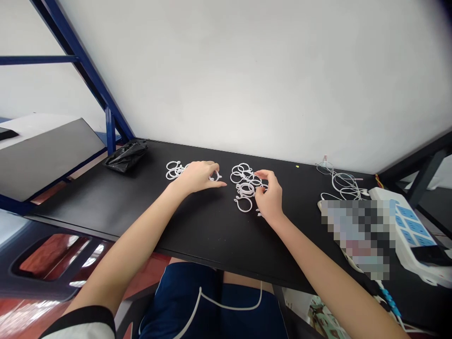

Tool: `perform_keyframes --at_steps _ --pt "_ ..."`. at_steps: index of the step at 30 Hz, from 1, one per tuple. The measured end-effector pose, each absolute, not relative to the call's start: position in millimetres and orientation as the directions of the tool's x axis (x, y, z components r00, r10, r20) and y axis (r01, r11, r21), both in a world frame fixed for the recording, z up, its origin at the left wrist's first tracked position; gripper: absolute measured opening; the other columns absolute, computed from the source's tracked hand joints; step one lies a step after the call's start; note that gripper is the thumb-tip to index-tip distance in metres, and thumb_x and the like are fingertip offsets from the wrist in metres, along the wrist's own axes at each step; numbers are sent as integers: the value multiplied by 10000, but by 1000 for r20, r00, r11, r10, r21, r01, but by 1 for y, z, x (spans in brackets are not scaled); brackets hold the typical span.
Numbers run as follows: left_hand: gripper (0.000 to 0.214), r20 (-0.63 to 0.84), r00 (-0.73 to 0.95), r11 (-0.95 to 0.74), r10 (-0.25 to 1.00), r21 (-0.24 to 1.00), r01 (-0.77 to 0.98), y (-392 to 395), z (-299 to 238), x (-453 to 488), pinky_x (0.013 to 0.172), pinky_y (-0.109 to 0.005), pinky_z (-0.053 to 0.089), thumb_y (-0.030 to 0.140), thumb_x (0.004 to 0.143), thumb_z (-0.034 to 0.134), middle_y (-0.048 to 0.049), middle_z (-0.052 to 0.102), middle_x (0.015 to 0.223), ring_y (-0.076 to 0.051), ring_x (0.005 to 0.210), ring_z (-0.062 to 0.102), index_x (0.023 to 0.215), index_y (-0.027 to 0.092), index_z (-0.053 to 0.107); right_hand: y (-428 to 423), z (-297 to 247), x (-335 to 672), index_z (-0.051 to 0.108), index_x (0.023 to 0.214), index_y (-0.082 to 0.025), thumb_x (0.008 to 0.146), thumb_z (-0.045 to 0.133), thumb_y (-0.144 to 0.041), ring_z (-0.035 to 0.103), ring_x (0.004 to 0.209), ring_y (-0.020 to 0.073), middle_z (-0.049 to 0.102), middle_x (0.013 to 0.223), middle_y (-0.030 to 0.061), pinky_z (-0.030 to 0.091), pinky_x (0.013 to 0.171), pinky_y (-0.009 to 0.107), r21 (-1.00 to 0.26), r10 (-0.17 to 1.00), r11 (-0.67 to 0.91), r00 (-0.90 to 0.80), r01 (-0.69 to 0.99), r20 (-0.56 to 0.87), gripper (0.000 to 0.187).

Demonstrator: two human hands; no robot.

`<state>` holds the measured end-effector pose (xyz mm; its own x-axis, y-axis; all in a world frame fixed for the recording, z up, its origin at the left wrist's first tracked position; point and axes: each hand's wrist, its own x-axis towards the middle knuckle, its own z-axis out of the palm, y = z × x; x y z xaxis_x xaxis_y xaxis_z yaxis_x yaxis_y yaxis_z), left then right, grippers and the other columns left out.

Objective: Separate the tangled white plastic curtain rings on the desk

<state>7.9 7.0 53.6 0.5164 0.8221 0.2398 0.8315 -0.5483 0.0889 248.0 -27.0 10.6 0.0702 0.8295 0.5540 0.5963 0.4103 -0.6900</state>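
**Fingers (263, 175) in loose white plastic rings (245, 186) on black tabletop (141, 207)**

Right hand (270, 200): thumb and forefinger pressed together, pinching one thin ring (260, 187) at the right edge of the right-hand heap, remaining fingers curled loosely beneath. Left hand (197, 178): palm down, fingers stretched out side by side and closed on nothing, tips pointing toward the right-hand heap, palm resting over the edge of a second heap (174, 170) of the same rings further left.

Rings slim, smooth and glossy, round in outline, several with a small tab or gap on one side. Tangled and overlapping, lying flat around mid-tabletop, closer to the rear edge than to the near one. Tabletop matte black, even, with a faint sheen.

Crumpled shiny black plastic bag (126, 156) at the far left corner. Thin white cables (344, 183) looped at far right. Near them a boxy white power strip (406, 226) with blue socket faces. Pixel-blurred patch touching the strip, any writing there unreadable. Blue painted metal frame (88, 70) at left, plain white wall (247, 70) behind.
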Motion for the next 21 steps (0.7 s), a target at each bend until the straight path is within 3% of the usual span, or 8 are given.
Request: perform_keyframes --at_steps 12,17,21 --pt "513 76 408 -412 910 46 910 19 44 -6 590 -266 378 652 826 520 -84 640 952 -207 748 627 896 161 649 -21 5 250 589 932 -213 678 396 -4 623 886 235 676 963 58 478 816 402 -661 840 411 21 628 542 382" --pt "495 94 409 -414 908 46 909 18 44 -6 600 -270 396 633 832 525 -79 629 963 -197 733 624 929 164 651 -19 5 253 608 901 -209 676 386 7 594 923 239 646 952 70 482 821 399 -628 824 419 16 656 566 383" --pt "459 146 427 -437 892 48 898 14 47 -1 612 -269 404 592 873 507 -67 620 994 -176 707 614 983 166 639 -18 5 254 612 882 -201 665 397 7 601 820 200 636 957 62 507 751 361 -666 844 404 25 628 535 369"
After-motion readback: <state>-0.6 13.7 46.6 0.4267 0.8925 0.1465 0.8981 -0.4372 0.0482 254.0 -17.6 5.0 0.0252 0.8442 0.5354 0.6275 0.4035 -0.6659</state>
